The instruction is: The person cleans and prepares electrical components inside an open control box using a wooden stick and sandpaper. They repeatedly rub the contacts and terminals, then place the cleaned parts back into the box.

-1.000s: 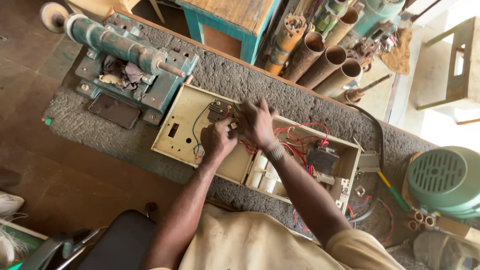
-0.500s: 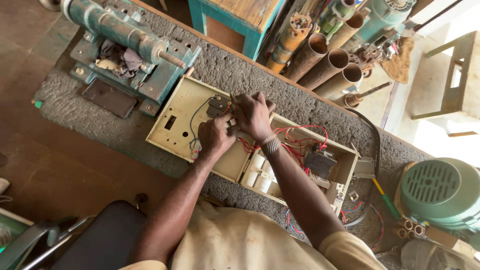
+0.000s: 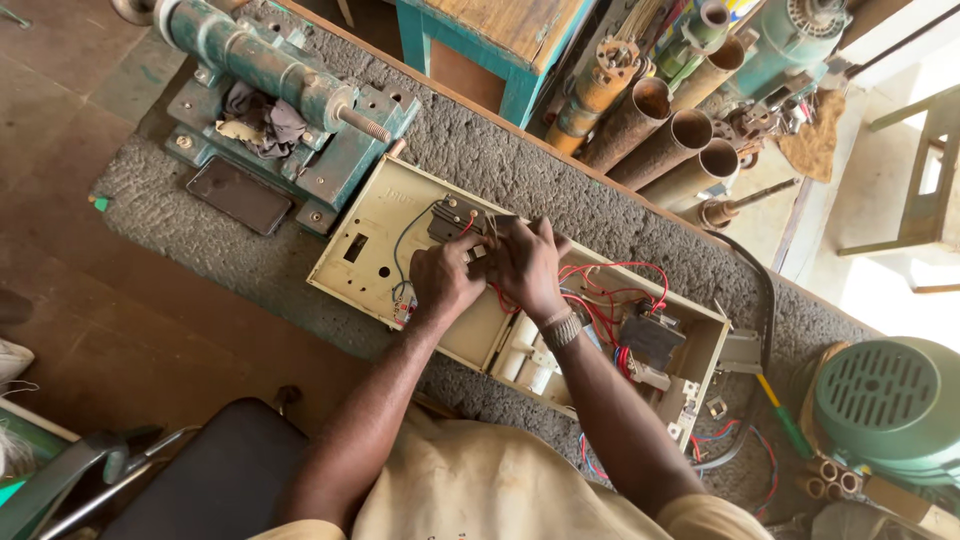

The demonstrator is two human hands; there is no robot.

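Beige open electrical box (image 3: 380,240) lying flat on the grey rough workbench (image 3: 520,170), near its middle. Left hand (image 3: 443,280) curled shut, pinching a small part inside the box beside a dark switch block (image 3: 450,218). Right hand (image 3: 525,265) fingers bent down over the same spot, touching red wires (image 3: 600,290). Green lathe-like machine (image 3: 270,80) toward the left end.

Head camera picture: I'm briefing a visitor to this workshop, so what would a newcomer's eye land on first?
First, the left hand and right hand side by side, fingers working inside the opened cream electrical box at the middle of the grey stone bench. Red wires spill to their right. The green bench machine at upper left and the green motor at lower right frame it.
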